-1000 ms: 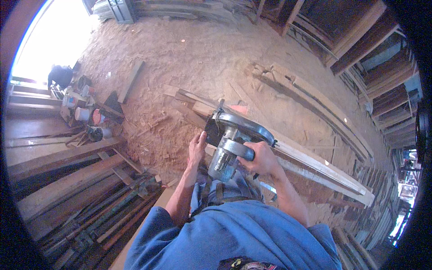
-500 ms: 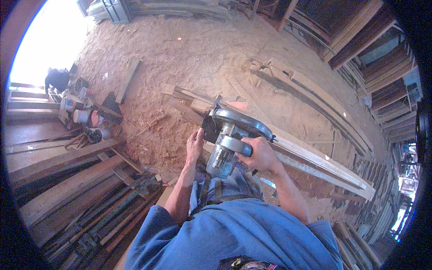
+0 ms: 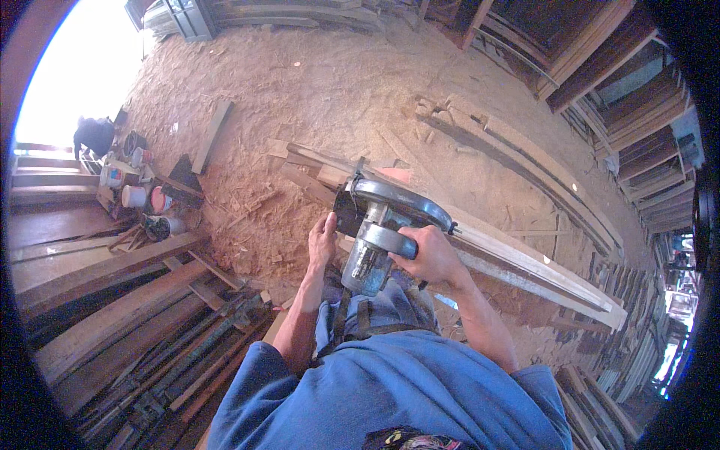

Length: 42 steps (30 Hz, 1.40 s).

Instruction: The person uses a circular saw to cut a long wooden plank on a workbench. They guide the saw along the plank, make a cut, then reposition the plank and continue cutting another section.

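A circular saw with a silver motor housing and a long curved metal guard lies across pale timber in front of my body. My right hand is closed round its rear handle. Against the dark front edge of the saw's base rests my left hand, its fingers pressed together there; their tips are partly hidden. From under the saw, a long pale board runs toward the lower right. Shorter wood pieces stick out beyond the saw's far end. The blade is hidden.
Long timbers lie on the sawdust-covered ground at the right. Stacked planks fill the left side, near several paint buckets. A single plank lies farther off. Wooden frames and boards line the right side.
Hardly anything differs. The saw and both hands keep their places on the timber, with only a very slight shift of the view.
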Each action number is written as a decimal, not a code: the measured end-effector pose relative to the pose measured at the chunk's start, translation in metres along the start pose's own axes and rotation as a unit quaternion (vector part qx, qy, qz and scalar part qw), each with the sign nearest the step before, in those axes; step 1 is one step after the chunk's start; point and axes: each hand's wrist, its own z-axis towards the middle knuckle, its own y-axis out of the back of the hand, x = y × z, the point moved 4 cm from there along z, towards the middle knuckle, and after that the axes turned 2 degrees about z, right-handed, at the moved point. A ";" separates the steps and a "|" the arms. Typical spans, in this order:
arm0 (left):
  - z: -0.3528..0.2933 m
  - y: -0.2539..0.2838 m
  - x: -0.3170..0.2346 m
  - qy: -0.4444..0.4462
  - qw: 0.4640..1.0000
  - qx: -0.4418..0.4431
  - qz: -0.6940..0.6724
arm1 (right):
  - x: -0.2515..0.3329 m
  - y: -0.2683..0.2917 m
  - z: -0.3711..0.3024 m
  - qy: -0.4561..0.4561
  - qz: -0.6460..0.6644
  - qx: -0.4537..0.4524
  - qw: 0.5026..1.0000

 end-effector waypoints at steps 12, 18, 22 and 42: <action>0.004 -0.001 0.012 -0.013 1.000 -0.014 -0.001 | -0.010 -0.005 0.001 0.026 -0.010 -0.013 1.000; 0.003 0.001 0.011 0.033 0.999 -0.014 0.016 | -0.015 -0.005 0.002 -0.003 -0.016 0.020 1.000; 0.002 0.000 0.004 -0.012 1.000 -0.023 -0.011 | -0.011 -0.004 0.002 0.002 -0.018 0.025 1.000; -0.007 0.001 -0.012 0.015 0.999 -0.001 -0.033 | -0.005 -0.002 0.001 0.023 -0.017 0.000 1.000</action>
